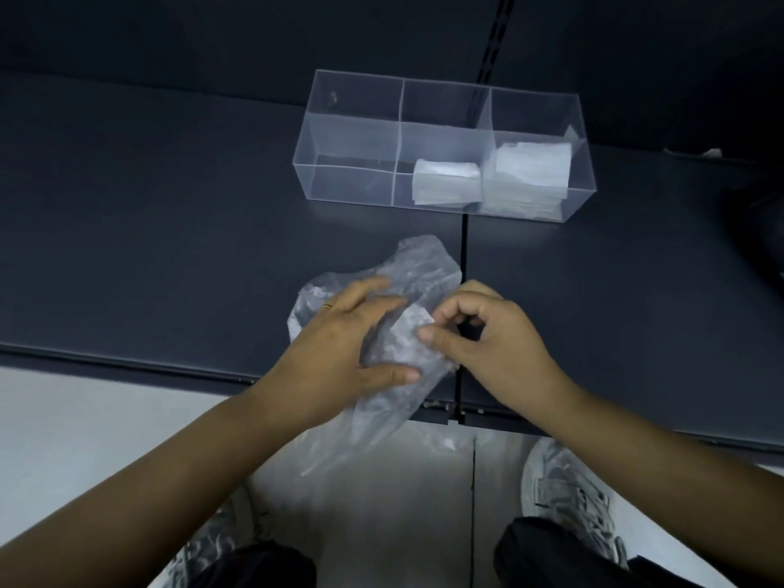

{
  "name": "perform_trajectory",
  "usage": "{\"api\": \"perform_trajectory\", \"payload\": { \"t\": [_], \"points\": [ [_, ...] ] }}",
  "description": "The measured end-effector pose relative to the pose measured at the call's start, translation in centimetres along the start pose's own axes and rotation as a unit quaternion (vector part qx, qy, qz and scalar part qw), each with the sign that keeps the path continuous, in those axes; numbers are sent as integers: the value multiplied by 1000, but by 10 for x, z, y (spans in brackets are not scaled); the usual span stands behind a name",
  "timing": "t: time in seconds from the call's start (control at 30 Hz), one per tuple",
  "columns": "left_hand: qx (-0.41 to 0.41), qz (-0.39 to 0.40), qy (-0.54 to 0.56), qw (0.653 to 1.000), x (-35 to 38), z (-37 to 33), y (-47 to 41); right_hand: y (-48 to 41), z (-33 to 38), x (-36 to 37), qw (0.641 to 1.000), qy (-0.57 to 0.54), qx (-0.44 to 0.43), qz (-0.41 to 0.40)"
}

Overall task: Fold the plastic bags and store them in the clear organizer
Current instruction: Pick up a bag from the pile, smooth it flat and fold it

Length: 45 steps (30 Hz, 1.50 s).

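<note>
While the left hand (352, 333) is lying spread, straight fingers pressing on the plastic bag (424, 269), apparently to pin it to the tabletop (169, 248) so the crease cannot slip, the right hand (488, 337) is pinching a turned-in corner of the film between thumb and forefinger, probably drawing a fold across. The bag is lying at the tabletop's near edge, its long axis running near-left to far-right, near end hanging over the edge and far end pointing toward the clear organizer (348, 133), which is holding one folded bag (445, 180) in its middle compartment and a stack (526, 176) in its right.
</note>
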<state>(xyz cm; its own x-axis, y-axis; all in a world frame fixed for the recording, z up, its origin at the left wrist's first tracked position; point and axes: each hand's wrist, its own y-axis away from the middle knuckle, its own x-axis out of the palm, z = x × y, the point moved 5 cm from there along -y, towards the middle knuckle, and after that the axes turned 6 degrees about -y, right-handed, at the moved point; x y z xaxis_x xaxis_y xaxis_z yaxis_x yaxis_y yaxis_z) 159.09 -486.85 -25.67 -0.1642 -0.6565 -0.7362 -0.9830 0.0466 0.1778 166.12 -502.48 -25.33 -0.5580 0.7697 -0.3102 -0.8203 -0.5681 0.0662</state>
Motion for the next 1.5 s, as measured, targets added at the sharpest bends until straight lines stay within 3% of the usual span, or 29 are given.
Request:
{"api": "perform_trajectory", "payload": {
  "t": [0.23, 0.37, 0.43, 0.5, 0.6, 0.67, 0.73, 0.8, 1.0, 1.1, 1.17, 1.23, 1.27, 1.4, 1.5],
  "points": [
    [-41, 1, 90, 995, -4, 17, 11, -14, 9, -49, 979, -156, -19, -128],
    [-124, -46, 230, 964, -25, 35, 21, -15, 13, -84, 965, -115, -28, -236],
    [-154, -12, 253, 955, -34, 40, 24, -14, 16, -83, 964, -105, -18, -243],
    [-181, -11, 205, 962, -50, 50, 22, -17, 23, -76, 971, -98, -11, -215],
    [-172, -95, 212, 957, -79, 45, 0, -26, 38, -58, 985, -98, -8, -138],
    [-113, -58, 244, 961, -76, 16, -21, -33, 46, -42, 990, -110, -8, -85],
    [-54, 42, 256, 964, -54, -18, -37, -39, 54, -30, 989, -139, -18, -44],
    [-38, 76, 282, 956, -37, -35, -43, -43, 57, -26, 988, -152, -15, -2],
    [-150, -122, 295, 936, -56, 1, -29, -28, 21, -43, 977, 19, 116, 178],
    [-191, -170, 291, 922, -62, 17, -19, -21, 3, -58, 975, -1, 157, 158],
    [-206, -182, 312, 909, -60, 22, -16, -20, 2, -61, 970, -116, 176, 121],
    [-205, -183, 330, 903, -55, 20, -15, -19, 5, -54, 943, -237, 205, 109],
    [-202, -182, 333, 903, -52, 19, -15, -18, 6, -48, 938, -244, 216, 123],
    [-200, -210, 318, 903, -50, 21, -14, -12, 2, -20, 950, -93, 226, 195],
    [-212, -237, 302, 899, -53, 30, -12, -14, -3, -18, 962, -56, 226, 143]
  ]
}}
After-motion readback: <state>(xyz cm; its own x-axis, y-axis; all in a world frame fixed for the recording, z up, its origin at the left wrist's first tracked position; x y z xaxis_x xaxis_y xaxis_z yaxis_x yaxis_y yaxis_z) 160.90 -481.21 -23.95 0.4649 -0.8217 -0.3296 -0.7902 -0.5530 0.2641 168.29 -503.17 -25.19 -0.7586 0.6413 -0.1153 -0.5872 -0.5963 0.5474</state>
